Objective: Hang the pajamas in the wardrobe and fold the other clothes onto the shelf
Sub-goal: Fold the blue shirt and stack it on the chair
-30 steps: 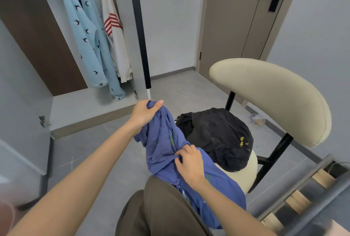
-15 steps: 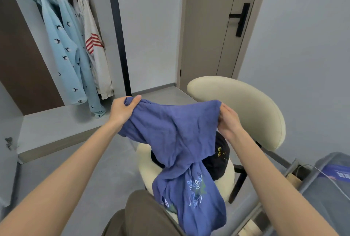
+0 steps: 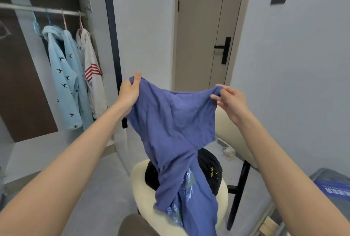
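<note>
Grey floor lies open between the cream chair seat and the wardrobe's pale bottom ledge. At the lower edge of the view a brown-clad knee sits just before the seat's front rim. A blue garment hangs over the seat, its twisted lower part with pale embroidery trailing past the rim and across a black garment heaped on the seat.

Its top hem is stretched between both raised hands. The left hand pinches the left corner between thumb and curled fingers. The right hand nips the right corner with thumb and fingertips, the other fingers loosely spread. The garment's right edge falls just beside the chair's curved backrest.

Behind the left hand stands the dark vertical edge of the wardrobe frame. Inside, light blue bird-print pajamas and a white top with red stripes hang from the rail, crowded at its right end. Farthest off, a closed beige door carries a black handle.
</note>
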A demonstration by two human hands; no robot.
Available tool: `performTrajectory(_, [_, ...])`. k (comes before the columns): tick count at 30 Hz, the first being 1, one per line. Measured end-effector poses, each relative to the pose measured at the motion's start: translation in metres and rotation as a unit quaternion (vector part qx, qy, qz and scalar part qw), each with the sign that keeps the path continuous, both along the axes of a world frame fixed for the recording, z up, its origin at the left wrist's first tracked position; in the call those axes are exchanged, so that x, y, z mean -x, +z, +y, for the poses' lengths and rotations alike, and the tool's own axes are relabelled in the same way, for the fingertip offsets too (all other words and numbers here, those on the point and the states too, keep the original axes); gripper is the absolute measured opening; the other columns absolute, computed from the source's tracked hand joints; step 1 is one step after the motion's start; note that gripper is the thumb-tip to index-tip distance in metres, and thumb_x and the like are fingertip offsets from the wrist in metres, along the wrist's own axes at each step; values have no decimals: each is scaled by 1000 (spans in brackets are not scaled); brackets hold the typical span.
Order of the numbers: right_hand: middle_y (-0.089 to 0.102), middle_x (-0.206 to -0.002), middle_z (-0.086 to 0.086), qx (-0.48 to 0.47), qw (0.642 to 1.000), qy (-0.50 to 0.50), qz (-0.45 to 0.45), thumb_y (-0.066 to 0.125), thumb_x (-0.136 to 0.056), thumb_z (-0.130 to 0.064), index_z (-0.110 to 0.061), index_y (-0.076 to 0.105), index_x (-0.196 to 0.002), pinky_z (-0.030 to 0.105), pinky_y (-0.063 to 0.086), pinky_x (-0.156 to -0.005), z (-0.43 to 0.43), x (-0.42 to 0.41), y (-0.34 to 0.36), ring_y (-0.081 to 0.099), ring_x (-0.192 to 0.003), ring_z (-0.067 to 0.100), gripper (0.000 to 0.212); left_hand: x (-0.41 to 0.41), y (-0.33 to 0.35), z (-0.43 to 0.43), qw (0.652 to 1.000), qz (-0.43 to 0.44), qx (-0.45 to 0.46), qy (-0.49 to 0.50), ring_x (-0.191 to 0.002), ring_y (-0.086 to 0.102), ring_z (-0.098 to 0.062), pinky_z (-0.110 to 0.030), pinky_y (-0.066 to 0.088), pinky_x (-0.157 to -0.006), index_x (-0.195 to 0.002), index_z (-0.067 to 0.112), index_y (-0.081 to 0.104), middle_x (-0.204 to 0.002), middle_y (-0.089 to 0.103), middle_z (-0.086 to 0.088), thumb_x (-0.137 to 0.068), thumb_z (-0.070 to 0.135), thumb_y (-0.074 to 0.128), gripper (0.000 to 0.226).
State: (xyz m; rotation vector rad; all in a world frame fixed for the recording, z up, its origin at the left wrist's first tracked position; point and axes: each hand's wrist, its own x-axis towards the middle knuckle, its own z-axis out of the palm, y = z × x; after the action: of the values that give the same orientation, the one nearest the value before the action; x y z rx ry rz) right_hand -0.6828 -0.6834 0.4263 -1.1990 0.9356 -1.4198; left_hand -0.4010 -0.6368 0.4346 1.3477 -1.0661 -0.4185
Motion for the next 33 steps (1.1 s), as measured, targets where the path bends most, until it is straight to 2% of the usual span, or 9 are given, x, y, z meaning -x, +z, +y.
performTrajectory(4, [67,-83,5,50,979,-25,-196,46,-95,-1,-3,61,-108,18,56,-67,-2,-3,34,71,-72,11,20,19,61,5,985,-16,167,48,-52,18,-6,-26,17,-51,-62,23,20,-58,19,6,-99,44,39,46])
performTrajectory(8, [64,-79,4,9,998,2,-65,43,-95,1,-5,66,-105,14,52,-54,4,-8,37,65,-53,6,26,25,84,10,975,-131,173,49,-52,19,-10,-29,17,-54,-60,22,22,-56,20,5,-98,45,42,48])
performTrajectory(10, [63,-76,4,30,996,-21,-81,41,-95,0,-4,64,-107,13,51,-52,5,-8,43,64,-51,5,26,22,82,12,971,-186,143,56,-53,24,-14,-31,20,-54,-57,20,25,-54,24,4,-97,44,44,50])
performTrajectory(14, [63,-77,4,60,983,-78,-155,41,-97,-3,-5,64,-105,13,49,-50,1,-3,60,64,-51,6,24,10,87,19,961,-155,181,137,-58,31,-17,-33,24,-55,-61,13,36,-58,36,-2,-96,47,44,49])
performTrajectory(17, [60,-85,6,-2,995,-15,-102,39,-94,3,-2,63,-92,12,48,-47,5,-11,64,63,-46,4,25,13,102,23,958,-211,165,97,-52,27,-15,-31,22,-52,-54,16,30,-52,30,1,-94,45,50,53])
performTrajectory(21, [61,-87,6,23,978,-53,-201,38,-93,5,-4,62,-84,13,48,-46,9,-8,89,66,-49,8,27,17,120,26,966,-170,173,92,-50,26,-10,-27,23,-52,-54,19,29,-52,30,4,-93,44,54,52])
performTrajectory(25, [62,-92,4,36,988,-64,-138,34,-93,2,-9,61,-79,13,47,-43,17,-8,92,67,-50,8,33,14,125,26,966,-166,176,92,-50,25,-11,-25,23,-51,-54,18,27,-51,28,4,-92,44,55,54])
performTrajectory(29, [63,-99,6,35,992,-77,-97,31,-95,-3,-16,61,-87,14,42,-37,23,-10,89,67,-49,8,33,14,114,28,965,-223,121,64,-49,22,-15,-32,20,-54,-54,17,24,-51,25,2,-92,47,53,57])
performTrajectory(33, [64,-100,5,76,978,-124,-152,35,-97,-8,-14,61,-96,15,41,-38,26,-8,83,68,-52,10,27,9,105,29,968,-200,136,66,-53,26,-14,-29,23,-53,-57,12,35,-54,29,1,-92,47,53,53])
